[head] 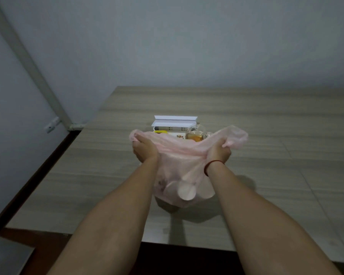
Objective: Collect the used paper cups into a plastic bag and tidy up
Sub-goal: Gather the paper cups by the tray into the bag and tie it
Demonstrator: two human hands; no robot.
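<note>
A thin pink plastic bag rests on the wooden table in front of me. Through its film I see several white paper cups lying on their sides at the bottom. My left hand is closed around the bag's left handle, and my right hand is closed around the right handle. Both handles are pulled apart and upward, so the bag's mouth stretches between my hands. A red string circles my right wrist.
Behind the bag stand an open white box with printed packets and a glass cup of amber liquid. The table's left edge runs beside a dark floor strip and a grey wall. The near edge lies under my forearms.
</note>
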